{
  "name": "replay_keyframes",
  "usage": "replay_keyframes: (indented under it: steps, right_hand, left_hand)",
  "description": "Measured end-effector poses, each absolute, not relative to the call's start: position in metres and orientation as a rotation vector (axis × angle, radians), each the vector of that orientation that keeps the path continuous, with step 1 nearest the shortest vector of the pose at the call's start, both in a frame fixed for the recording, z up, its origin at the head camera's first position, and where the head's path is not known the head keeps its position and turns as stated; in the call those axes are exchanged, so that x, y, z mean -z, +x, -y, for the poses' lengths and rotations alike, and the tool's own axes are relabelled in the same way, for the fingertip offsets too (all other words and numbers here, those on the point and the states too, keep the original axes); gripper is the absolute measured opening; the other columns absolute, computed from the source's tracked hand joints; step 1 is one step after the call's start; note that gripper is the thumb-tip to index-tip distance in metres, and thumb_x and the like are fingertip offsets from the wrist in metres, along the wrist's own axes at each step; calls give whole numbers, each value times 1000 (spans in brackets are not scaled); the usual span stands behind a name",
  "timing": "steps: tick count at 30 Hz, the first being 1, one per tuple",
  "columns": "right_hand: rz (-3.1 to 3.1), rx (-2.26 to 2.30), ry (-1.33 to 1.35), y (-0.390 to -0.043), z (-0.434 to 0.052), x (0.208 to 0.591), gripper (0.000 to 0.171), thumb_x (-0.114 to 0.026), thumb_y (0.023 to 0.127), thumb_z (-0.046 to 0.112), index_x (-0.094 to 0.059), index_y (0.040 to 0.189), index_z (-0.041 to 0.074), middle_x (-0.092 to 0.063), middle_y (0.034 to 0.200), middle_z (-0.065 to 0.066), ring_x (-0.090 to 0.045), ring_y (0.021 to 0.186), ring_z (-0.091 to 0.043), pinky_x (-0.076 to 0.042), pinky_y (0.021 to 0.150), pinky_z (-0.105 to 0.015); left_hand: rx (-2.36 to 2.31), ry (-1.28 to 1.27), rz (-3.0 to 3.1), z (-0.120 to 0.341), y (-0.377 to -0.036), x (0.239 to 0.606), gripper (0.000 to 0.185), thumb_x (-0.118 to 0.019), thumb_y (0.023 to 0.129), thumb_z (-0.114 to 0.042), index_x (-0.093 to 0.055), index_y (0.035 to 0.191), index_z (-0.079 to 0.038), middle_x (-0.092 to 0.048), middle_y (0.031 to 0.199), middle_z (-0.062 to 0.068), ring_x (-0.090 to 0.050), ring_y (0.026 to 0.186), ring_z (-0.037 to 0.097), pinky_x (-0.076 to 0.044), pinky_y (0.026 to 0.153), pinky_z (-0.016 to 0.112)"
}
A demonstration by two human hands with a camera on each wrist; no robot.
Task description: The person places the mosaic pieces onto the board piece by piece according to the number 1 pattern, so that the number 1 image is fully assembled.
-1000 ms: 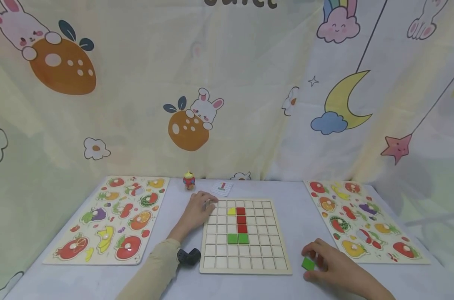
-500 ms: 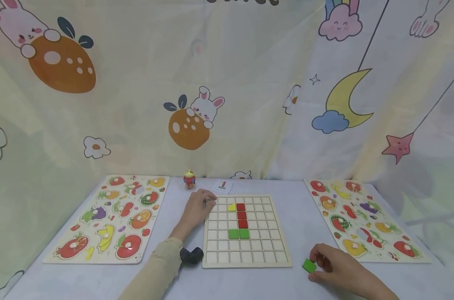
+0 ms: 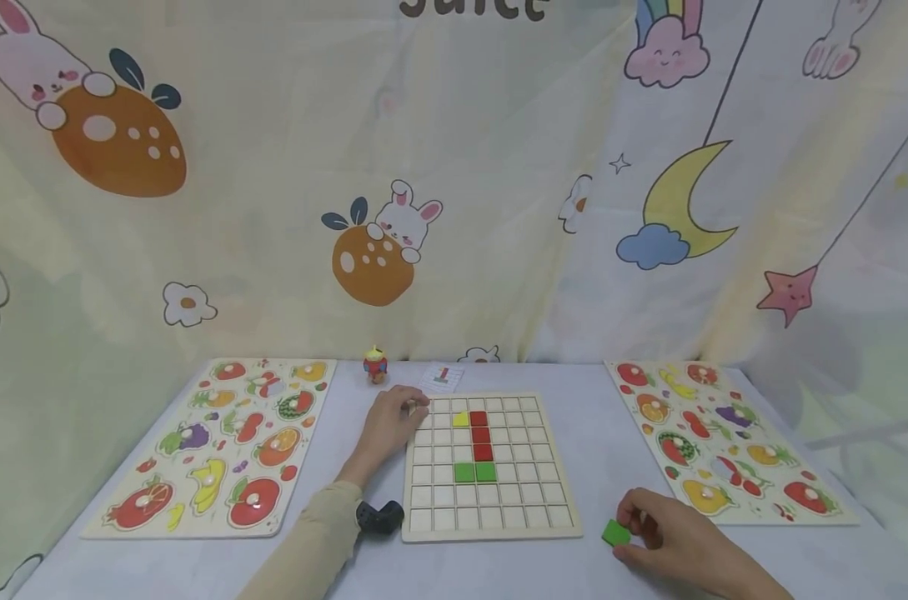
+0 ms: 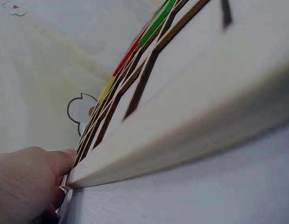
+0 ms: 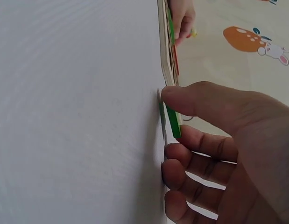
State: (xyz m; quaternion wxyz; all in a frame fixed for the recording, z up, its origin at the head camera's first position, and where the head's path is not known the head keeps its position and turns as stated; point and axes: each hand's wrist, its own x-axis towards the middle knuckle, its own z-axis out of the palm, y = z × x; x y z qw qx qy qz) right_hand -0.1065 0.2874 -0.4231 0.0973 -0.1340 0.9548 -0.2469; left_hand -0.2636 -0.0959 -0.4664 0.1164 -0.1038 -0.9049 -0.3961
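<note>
A wooden grid board (image 3: pixel 509 496) lies on the white table. Set in its cells are red square tiles (image 3: pixel 480 435), two green tiles (image 3: pixel 464 472) and a yellow triangular piece (image 3: pixel 461 419). My left hand (image 3: pixel 389 425) grips the board's far left corner; in the left wrist view its thumb lies along the rim and the other fingers (image 4: pixel 58 198) are partly hidden. To the right of the board, my right hand (image 3: pixel 671 537) pinches a green square tile (image 3: pixel 614 533) between thumb and index finger. The right wrist view shows that tile (image 5: pixel 173 122) tilted just off the tabletop.
Fruit puzzle boards stand flat at the left (image 3: pixel 221 450) and right (image 3: pixel 724 442). Behind the grid board lie a small pattern card (image 3: pixel 443 378) and a toy figure (image 3: pixel 375 365). A black device (image 3: pixel 379 517) sits at the left wrist, near the board's edge.
The grid board has slid slightly away from me with the left hand on its corner. My right hand has shifted a little to the right with the green tile. The head view has tilted slightly.
</note>
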Motion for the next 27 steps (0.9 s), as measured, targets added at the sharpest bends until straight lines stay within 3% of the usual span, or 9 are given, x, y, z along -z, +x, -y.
replay_keyframes:
  steps: [17, 27]
  right_hand:
    - [-2757, 873, -336, -112, -281, 424, 28, -73, 78, 31, -57, 94, 15, -52, 73, 4, -46, 60, -2, -37, 52, -22]
    - [-2696, 985, -474, -117, -286, 424, 28, -70, 82, 30, -58, 103, 15, -56, 83, 4, -47, 64, -2, -39, 54, -21]
  left_hand:
    - [1123, -299, 2638, 95, -263, 467, 10, -66, 87, -19, -70, 96, -20, -65, 112, 1, -52, 91, 16, -41, 81, 35]
    - [1093, -317, 2629, 94, -264, 468, 10, -66, 86, -19, -70, 96, -20, -65, 111, 1, -50, 88, 16, -40, 77, 33]
